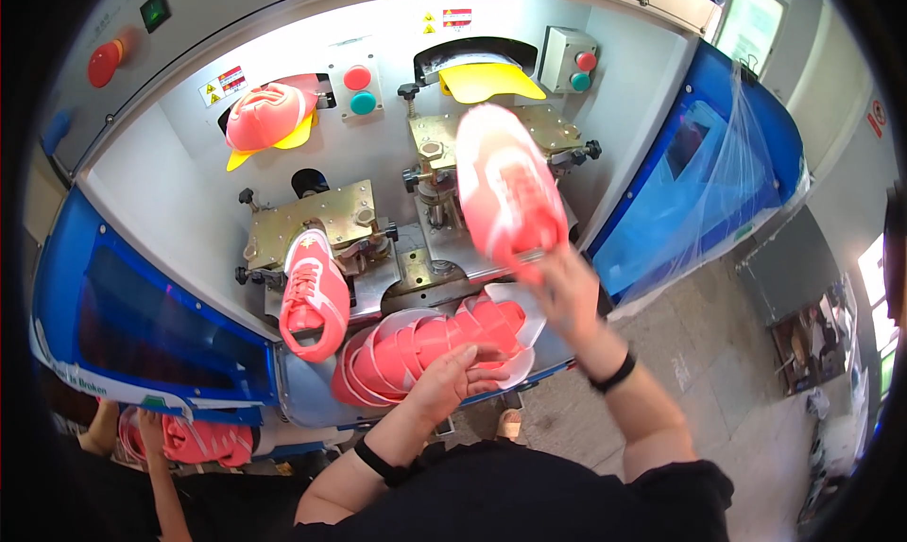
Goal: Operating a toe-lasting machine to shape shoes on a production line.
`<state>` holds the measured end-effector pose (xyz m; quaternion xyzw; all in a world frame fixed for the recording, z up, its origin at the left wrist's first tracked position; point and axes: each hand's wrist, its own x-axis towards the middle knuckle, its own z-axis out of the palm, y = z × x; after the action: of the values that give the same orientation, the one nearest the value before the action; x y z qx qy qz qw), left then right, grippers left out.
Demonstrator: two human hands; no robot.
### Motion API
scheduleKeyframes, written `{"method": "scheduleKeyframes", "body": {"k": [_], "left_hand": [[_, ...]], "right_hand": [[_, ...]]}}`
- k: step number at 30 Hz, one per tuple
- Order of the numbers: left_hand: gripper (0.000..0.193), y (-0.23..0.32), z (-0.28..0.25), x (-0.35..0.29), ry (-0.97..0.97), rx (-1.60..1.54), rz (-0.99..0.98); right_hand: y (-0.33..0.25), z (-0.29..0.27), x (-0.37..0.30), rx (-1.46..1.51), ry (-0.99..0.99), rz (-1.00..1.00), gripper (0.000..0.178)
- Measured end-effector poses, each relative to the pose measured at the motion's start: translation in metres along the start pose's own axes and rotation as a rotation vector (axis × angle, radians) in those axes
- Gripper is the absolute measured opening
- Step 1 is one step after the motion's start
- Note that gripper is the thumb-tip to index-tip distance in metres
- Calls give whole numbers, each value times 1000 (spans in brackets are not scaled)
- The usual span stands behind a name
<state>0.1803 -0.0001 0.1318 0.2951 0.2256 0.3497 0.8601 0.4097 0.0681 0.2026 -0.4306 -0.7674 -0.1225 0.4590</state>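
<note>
My right hand (570, 292) grips a pink shoe (510, 188) by its heel end; both are slightly blurred. The shoe is held over the right brass-coloured clamp plate (546, 126), and whether it touches the plate cannot be told. My left hand (453, 383) is at a stack of nested pink shoe pieces with pale rims (402, 348) on the ledge. Its fingers are partly stretched, and I see nothing held in them. Another pink lace-up shoe (312, 292) rests with its toe against the left clamp plate (307, 221).
One more pink shoe (271, 115) sits in the left wall opening above a yellow flap; a yellow flap (491, 82) hangs at the right opening. Button boxes (570, 60) are nearby. Blue side panels (704, 164) flank the machine. A co-worker's hands (149, 433) hover over pink shoe parts, lower left.
</note>
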Motion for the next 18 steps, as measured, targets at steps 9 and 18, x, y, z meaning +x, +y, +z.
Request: {"method": "scheduleKeyframes", "body": {"k": [9, 18], "left_hand": [[36, -53, 42, 119, 253, -124, 141], [36, -40, 49, 144, 288, -62, 292]], "right_hand": [[17, -33, -71, 104, -226, 231, 23], [57, -34, -1, 154, -151, 62, 40]]}}
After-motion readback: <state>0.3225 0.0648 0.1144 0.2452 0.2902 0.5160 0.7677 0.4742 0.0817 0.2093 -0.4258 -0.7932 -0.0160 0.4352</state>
